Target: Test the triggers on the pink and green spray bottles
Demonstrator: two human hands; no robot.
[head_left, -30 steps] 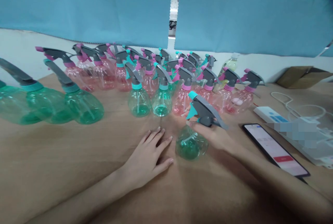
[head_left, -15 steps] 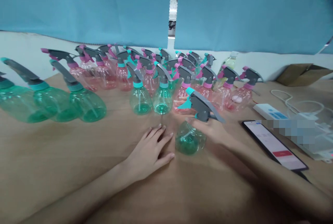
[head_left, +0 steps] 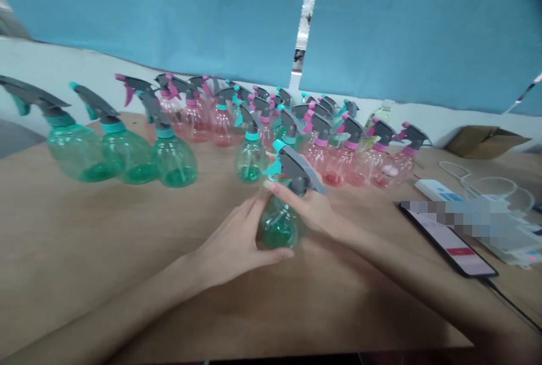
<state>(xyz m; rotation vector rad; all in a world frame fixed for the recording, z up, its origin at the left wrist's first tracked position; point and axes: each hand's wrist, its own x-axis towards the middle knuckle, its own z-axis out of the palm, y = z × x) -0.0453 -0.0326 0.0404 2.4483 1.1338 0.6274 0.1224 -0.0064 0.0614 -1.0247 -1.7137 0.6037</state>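
A green spray bottle (head_left: pixel 279 224) with a grey and turquoise trigger head stands upright in front of me. My left hand (head_left: pixel 237 238) curves around its lower left side, thumb across the front and fingers behind. My right hand (head_left: pixel 311 204) grips it at the neck, just under the trigger head, partly hidden by the grey lever. Close behind is another green spray bottle (head_left: pixel 249 161), standing upright. To the left stand three more green spray bottles (head_left: pixel 174 161) in a row.
Several pink spray bottles (head_left: pixel 332 161) crowd the back of the wooden table (head_left: pixel 203 325). At right lie a phone (head_left: pixel 449 240) with a cable, a white power strip (head_left: pixel 438 190) and a white cord. A brown cardboard box (head_left: pixel 486 142) sits at the back right.
The right hand has brought the spray bottle left to the left hand. My left hand has risen from the table and closed around the bottle's body. The view has shifted slightly.
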